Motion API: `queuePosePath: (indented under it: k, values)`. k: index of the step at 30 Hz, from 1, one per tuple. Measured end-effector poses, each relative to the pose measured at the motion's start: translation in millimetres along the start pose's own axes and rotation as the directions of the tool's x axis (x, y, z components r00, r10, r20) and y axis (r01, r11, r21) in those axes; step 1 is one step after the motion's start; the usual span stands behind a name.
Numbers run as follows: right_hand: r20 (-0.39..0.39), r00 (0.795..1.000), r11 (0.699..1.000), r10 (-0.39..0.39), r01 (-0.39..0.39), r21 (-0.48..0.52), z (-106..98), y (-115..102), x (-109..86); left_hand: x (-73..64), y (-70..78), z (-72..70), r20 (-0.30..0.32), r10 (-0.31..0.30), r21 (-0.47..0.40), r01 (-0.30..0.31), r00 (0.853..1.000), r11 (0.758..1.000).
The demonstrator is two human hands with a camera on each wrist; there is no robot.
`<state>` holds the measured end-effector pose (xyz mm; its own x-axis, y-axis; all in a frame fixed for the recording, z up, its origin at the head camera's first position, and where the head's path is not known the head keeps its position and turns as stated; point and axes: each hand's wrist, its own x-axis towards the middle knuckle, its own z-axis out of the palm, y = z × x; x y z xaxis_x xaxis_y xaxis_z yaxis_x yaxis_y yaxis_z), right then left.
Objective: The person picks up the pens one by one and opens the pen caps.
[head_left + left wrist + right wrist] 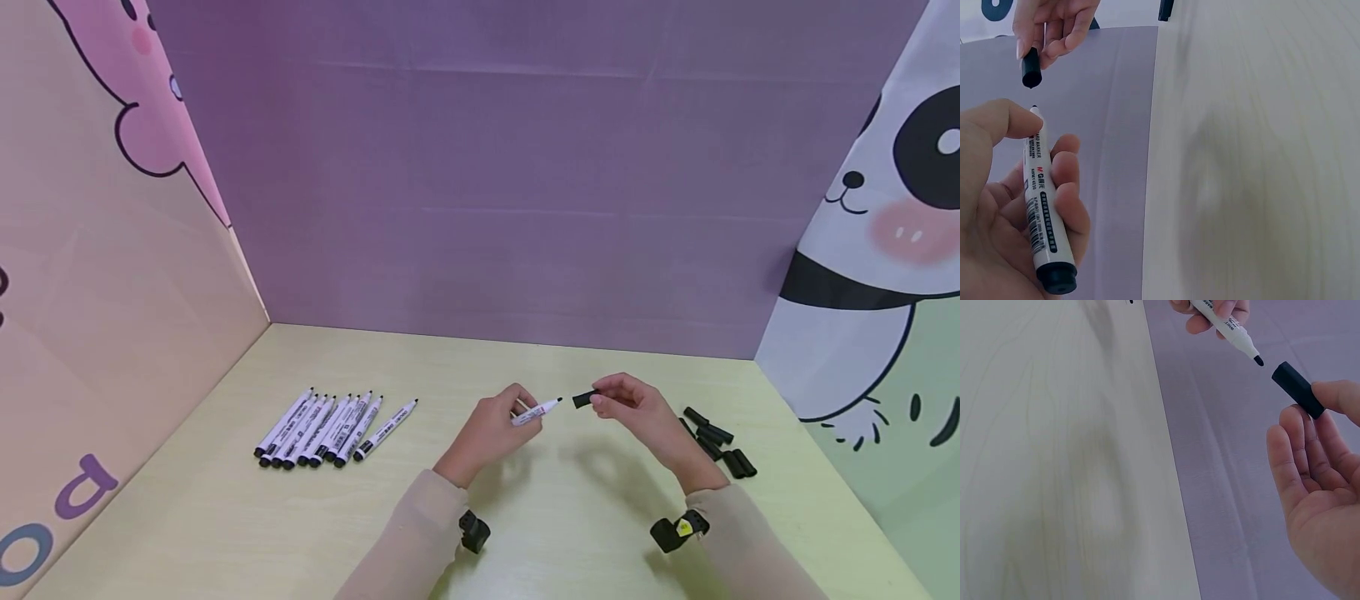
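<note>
In the head view my left hand grips a white marker above the table, its black tip bare and pointing right. The left wrist view shows thumb and fingers curled round the printed barrel, with the black end plug toward the palm. My right hand pinches a black marker cap between thumb and fingers. Cap and marker tip face each other in the right wrist view, with a small gap between them.
At the left of the table lies a row of several uncapped white markers, with one marker slightly apart on its right. Several loose black caps lie beyond my right wrist. A purple panel stands behind the table.
</note>
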<state>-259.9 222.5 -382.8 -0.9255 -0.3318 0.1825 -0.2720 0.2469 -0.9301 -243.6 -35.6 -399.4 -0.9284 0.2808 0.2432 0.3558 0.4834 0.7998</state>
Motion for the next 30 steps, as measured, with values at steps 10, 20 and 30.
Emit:
queuePosePath:
  k: [10,20,30]
  values:
    - [0.016,1.0,1.0,0.011,-0.011,-0.004,-2,4,-0.6,-1.4,-6.7,-8.0,-0.002,0.027,0.005,-0.027,1.0,1.0]
    - [0.018,1.0,1.0,0.008,-0.008,0.021,-3,6,-0.2,-2.9,-15.8,-20.1,-0.028,0.026,0.027,-0.025,0.999,0.999]
    - [0.009,1.0,1.0,0.019,-0.019,0.005,-7,8,-2.1,-5.3,-27.1,-38.4,-0.094,0.036,0.077,-0.029,0.995,0.997]
